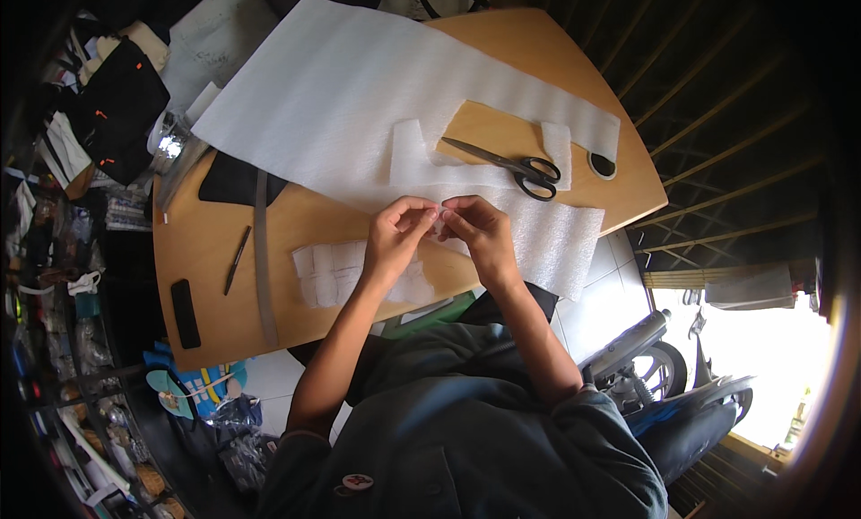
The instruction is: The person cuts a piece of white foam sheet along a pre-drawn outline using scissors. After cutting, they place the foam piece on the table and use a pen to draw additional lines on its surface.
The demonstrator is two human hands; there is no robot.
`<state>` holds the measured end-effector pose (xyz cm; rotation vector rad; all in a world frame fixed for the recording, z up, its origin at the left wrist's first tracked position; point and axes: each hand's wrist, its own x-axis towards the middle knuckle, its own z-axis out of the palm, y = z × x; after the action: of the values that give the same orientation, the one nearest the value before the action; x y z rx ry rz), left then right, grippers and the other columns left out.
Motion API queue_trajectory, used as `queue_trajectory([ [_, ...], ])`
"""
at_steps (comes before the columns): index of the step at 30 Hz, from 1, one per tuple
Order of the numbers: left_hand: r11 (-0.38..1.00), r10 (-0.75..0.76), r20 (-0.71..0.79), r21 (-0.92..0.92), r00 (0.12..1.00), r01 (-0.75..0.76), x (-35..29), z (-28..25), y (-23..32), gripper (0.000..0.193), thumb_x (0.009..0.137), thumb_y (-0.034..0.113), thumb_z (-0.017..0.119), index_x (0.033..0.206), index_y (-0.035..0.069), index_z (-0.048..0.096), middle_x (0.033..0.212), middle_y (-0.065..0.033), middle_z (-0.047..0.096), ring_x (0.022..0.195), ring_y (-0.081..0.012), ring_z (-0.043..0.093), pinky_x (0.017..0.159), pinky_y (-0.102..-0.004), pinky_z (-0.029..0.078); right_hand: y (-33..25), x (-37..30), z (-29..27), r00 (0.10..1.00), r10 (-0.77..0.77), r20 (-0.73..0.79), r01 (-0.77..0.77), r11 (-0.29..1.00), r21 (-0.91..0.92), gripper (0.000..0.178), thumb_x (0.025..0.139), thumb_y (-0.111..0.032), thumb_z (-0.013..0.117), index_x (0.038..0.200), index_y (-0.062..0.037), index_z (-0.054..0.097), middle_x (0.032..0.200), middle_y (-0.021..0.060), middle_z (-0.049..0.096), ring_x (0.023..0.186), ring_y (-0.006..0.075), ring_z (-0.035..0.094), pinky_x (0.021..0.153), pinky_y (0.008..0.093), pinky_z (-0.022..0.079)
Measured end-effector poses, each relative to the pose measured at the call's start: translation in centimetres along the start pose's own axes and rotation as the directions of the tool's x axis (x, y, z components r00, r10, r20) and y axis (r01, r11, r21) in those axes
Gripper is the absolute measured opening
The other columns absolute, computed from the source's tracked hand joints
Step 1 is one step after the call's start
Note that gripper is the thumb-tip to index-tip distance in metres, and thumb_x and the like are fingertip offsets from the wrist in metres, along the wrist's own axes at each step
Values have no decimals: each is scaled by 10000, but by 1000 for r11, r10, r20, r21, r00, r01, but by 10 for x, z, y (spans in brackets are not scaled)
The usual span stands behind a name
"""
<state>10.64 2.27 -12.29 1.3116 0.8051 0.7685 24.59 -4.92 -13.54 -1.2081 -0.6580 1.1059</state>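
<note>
My left hand (397, 237) and my right hand (485, 239) meet over the near part of the table, fingertips pinched together. Between them is a small whitish bit, mostly hidden by the fingers and too small to name. Beneath and beyond the hands spreads a large white foam sheet (305, 89) with a cut-out on its right side. Black-handled scissors (529, 172) lie partly on a narrow foam offcut (448, 174), blades pointing left. Several small whitish pieces (330, 272) lie in rows beside my left forearm.
On the wooden table (574, 53), a long ruler (262, 250), a pen (238, 261) and a black phone-like slab (185, 313) lie at the left. A round black-rimmed object (603, 166) sits near the right edge. Crowded shelves stand left; a motorcycle (664, 367) stands right.
</note>
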Motion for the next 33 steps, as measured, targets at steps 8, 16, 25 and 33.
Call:
queue_trajectory([
  [8, 985, 157, -139, 99, 978, -144, -41, -56, 3, 192, 894, -30, 637, 1086, -44, 649, 977, -94, 688, 886, -130, 662, 779, -266, 548, 10, 0, 66, 988, 19, 152, -24, 999, 31, 111, 906, -3, 648, 986, 66, 616, 886, 115, 686, 765, 177, 670, 741, 311, 570],
  [16, 993, 119, -477, 35, 871, -117, -97, -151, 5, 117, 881, -18, 653, 998, -19, 656, 962, -67, 698, 883, -100, 656, 801, -234, 510, 3, -21, 126, 868, 76, 491, -1, 989, -151, 239, 943, -54, 614, 1151, 62, 620, 1121, 127, 677, 1004, 195, 659, 894, 307, 526],
  [25, 829, 433, -691, 558, 579, 46, -116, -349, -8, 126, 894, 8, 634, 997, -26, 699, 916, -89, 725, 848, -123, 683, 787, -235, 513, -9, -47, 48, 962, -236, 135, 250, 574, -780, 135, 841, -95, 705, 928, 6, 683, 788, 105, 672, 580, 152, 576, 567, 299, 463],
  [33, 406, 599, -452, 883, 661, 236, -103, -328, -13, 164, 840, 84, 654, 994, 51, 698, 975, -108, 677, 960, -342, 614, 910, -433, 462, 12, -72, 35, 974, -145, 172, 205, 265, -942, 383, 787, -323, 771, 936, -25, 583, 895, 128, 630, 801, 312, 636, 688, 410, 507],
])
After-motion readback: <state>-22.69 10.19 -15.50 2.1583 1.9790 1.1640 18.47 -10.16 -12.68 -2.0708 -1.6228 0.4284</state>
